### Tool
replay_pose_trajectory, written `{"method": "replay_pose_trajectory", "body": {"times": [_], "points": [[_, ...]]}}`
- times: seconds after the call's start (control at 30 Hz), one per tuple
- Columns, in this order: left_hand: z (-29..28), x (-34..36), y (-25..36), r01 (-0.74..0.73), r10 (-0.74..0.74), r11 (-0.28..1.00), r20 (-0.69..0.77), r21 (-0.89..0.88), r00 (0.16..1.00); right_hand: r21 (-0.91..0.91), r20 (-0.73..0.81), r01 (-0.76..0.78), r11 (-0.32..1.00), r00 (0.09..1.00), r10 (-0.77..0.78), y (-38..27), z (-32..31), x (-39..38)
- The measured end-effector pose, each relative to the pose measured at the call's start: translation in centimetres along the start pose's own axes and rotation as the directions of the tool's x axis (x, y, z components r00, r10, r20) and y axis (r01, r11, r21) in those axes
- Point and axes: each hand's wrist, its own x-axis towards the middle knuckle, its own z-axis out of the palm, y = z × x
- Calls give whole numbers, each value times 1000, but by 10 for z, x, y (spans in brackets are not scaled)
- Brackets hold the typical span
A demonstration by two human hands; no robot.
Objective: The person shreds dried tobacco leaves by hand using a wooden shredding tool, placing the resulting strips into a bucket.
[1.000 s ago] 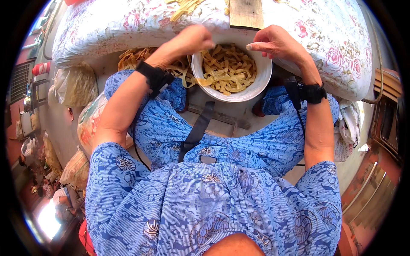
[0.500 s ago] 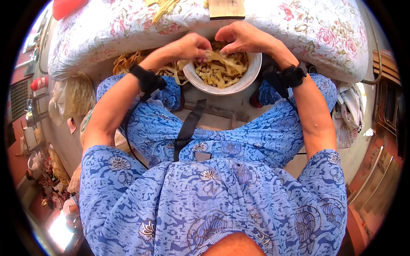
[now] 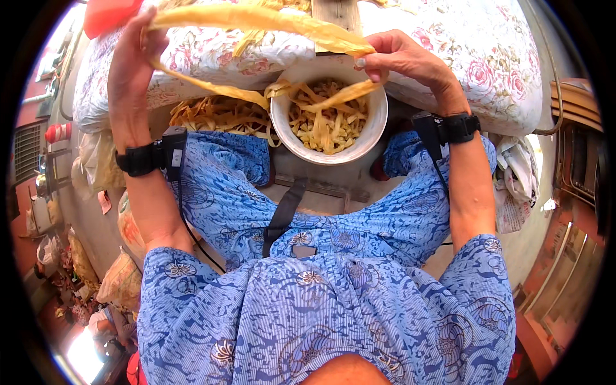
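A long, flat yellow strip (image 3: pixel 269 24), which looks like a dried vegetable strip, is stretched between my hands above the floral-covered table's near edge. My left hand (image 3: pixel 136 61) is closed on its left part, out to the left and far from me. On the right, my right hand (image 3: pixel 407 61) pinches another part between thumb and fingers. From both hands, lower lengths of yellow strip hang toward the white bucket (image 3: pixel 280 131), one across its mouth. Inside the bucket lie many short, curled yellow pieces (image 3: pixel 327 122). Black bands are strapped around both wrists.
A table with a floral cover (image 3: pixel 487 64) spans the far side, bearing a wooden board (image 3: pixel 337 18) and loose yellow strips. More strips lie in a heap (image 3: pixel 208 115) left of the bucket. A red object (image 3: pixel 110 16) sits far left; plastic bags (image 3: pixel 102 160) stand below.
My hands have moved apart, the left one far outward to the left. A long strip now stretches between them instead of being bunched over the bucket.
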Motion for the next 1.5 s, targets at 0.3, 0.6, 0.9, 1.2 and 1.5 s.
{"method": "replay_pose_trajectory", "body": {"times": [0.3, 0.6, 0.9, 1.2, 1.5], "points": [[165, -42, -16, -507, 197, 773, 615, 382, 763, -161, 12, 155, 975, 988, -155, -57, 34, 1], [40, -29, 7, -339, 289, 839, 181, 426, 940, -201, -274, -75, 977, 962, 17, -69, -3, -27], [-179, -34, -18, -128, 137, 991, -326, 49, 935, -606, -575, -96, 789, 740, -351, -40, -68, -100], [-25, -45, -19, -140, 10, 606, 168, 783, 986, -560, -369, 34, 828, 884, -286, -59, -8, -74], [177, -20, -56, -31, -9, 998, 600, 56, 800, -521, -253, 73, 850, 938, -235, -38, 20, 20]]}}
